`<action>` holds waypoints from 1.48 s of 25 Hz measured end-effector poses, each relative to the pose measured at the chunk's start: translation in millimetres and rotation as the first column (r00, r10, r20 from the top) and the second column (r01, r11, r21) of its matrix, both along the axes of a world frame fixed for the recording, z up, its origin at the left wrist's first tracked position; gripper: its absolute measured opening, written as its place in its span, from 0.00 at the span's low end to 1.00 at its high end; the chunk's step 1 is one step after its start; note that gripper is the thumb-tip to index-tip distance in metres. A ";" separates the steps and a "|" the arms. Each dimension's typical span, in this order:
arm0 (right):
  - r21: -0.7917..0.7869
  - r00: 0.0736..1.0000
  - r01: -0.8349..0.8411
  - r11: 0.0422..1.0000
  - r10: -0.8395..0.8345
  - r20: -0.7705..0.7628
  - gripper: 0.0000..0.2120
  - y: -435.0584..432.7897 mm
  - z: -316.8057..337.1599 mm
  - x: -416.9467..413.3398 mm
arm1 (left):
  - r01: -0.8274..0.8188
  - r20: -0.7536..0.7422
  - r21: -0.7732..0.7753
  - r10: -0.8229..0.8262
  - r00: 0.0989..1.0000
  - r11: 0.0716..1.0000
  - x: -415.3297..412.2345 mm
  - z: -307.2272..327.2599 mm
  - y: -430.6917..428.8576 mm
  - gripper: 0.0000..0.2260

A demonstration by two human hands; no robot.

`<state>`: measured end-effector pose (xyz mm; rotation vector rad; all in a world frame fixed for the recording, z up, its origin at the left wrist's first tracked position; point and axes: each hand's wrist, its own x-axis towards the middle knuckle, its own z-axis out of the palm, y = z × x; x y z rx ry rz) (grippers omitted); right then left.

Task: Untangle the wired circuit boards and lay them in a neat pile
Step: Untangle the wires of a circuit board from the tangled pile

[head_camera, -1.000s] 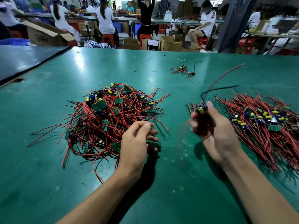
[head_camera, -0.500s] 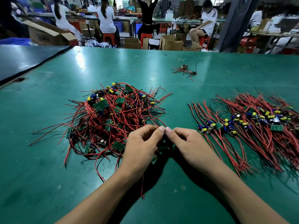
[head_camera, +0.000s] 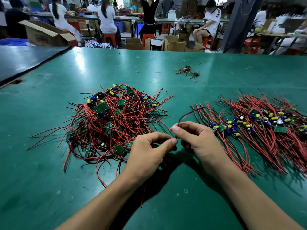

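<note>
Both hands meet low at the middle of the table (head_camera: pixel 49 188). The left hand (head_camera: pixel 149 151) is curled, its thumb and forefinger pinching a thin strand. The right hand (head_camera: pixel 197 140) pinches a wire (head_camera: pixel 187 114) that arcs away toward 1 o'clock. Whether both hold the same lead I cannot tell, and any board on it is hidden under the hands.

The tangled heap (head_camera: pixel 114 120) lies at 10 o'clock, just beside the left hand. The neat pile (head_camera: pixel 265 130), its leads combed one way, lies at 2 o'clock near the right hand. A stray board (head_camera: pixel 187 70) sits well apart at 12 o'clock.

Loose strands from the heap run right up to the left fingers. If the held wire loops through them, a hard pull would likely drag the heap along, tighten the knot or strain a solder joint. The wire's free end also waves close to the pile's nearest leads and could hook them, upsetting the order there.
</note>
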<state>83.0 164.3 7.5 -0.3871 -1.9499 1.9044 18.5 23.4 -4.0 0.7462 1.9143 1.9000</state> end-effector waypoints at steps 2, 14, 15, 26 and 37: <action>-0.106 0.994 0.103 0.989 -0.098 0.048 0.14 3.5 0.1 -1.9 | -0.052 0.114 0.080 0.043 0.993 0.995 -1.3 1.0 0.8 0.03; -0.217 0.999 -0.025 0.976 0.034 0.037 0.12 1.2 -5.9 -2.3 | 0.196 0.121 -0.003 -0.194 0.973 0.981 -1.0 3.7 1.3 0.06; -0.266 0.996 -0.087 0.960 0.093 0.009 0.08 -0.1 -5.1 -0.9 | 0.197 0.155 0.023 -0.199 0.968 0.980 -1.7 4.4 1.2 0.06; -0.251 0.995 -0.066 0.966 0.081 0.050 0.13 -7.5 -3.3 2.9 | 0.209 0.196 0.057 -0.216 0.957 0.976 -1.5 5.2 -2.9 0.09; -0.168 0.987 -0.153 0.974 0.159 0.019 0.18 -0.1 -12.9 -1.4 | 0.172 0.070 -0.036 -0.170 0.983 0.984 0.1 3.4 -0.8 0.09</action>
